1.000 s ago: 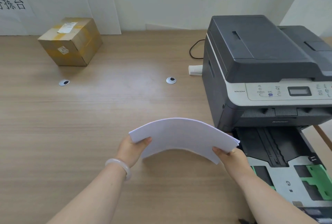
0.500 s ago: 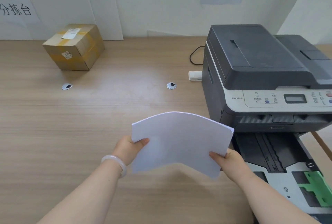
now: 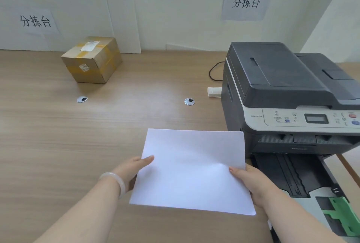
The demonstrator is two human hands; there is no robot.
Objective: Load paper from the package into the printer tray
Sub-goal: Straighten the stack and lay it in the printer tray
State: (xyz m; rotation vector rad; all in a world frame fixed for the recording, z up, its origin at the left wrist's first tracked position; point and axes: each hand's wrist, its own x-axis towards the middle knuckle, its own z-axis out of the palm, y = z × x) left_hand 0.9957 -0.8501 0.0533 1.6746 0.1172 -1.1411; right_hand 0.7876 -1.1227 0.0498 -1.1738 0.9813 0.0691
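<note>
From the head camera, a stack of white paper (image 3: 191,170) is held flat and facing up above the wooden table (image 3: 58,145), just left of the printer (image 3: 288,94). The left hand (image 3: 134,168) pinches its left edge, thumb on top and the fingers hidden beneath; the right hand (image 3: 251,182) pinches the right edge the same way, thumb lying across the sheet. The paper's far right corner overlaps the printer's front left corner in this view — whether they touch cannot be told. The printer tray (image 3: 292,176) is pulled out toward the person, low and to the right of the paper, its dark bed bare and a green guide (image 3: 342,217) showing at its near end; the right hand sits just beside the tray's left rim. To the left the table runs wide and open up to the wall. Well away at the back left stands a taped cardboard box (image 3: 92,59), and two round cable grommets (image 3: 189,101) lie in the tabletop between it and the printer. A white plug block (image 3: 213,92) rests against the printer's left side, with a black cable (image 3: 213,71) looping behind it. A pale bangle (image 3: 116,180) circles the left wrist.
</note>
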